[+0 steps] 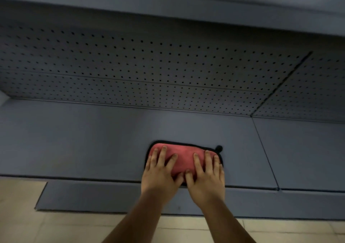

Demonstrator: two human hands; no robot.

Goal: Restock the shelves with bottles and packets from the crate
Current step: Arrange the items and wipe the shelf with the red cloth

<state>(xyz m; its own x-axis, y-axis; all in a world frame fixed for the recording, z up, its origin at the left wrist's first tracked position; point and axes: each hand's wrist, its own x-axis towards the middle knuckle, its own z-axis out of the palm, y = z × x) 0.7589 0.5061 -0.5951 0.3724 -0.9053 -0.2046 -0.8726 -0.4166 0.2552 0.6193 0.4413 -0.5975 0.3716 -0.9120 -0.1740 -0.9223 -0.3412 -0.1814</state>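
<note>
A folded red cloth (183,159) with a black edge and a small black loop lies on the grey bottom shelf (93,140), near its front edge. My left hand (160,175) presses flat on the cloth's left half, fingers spread. On the right half my right hand (206,177) rests the same way, fingers straight. The thumbs nearly meet at the cloth's near edge. No bottles, packets or crate are in view.
A perforated grey back panel (149,71) rises behind the shelf. Another shelf (168,9) overhangs above. A seam (265,153) splits off the neighbouring shelf section on the right. A grey base plinth (93,196) and beige floor tiles (22,214) lie below.
</note>
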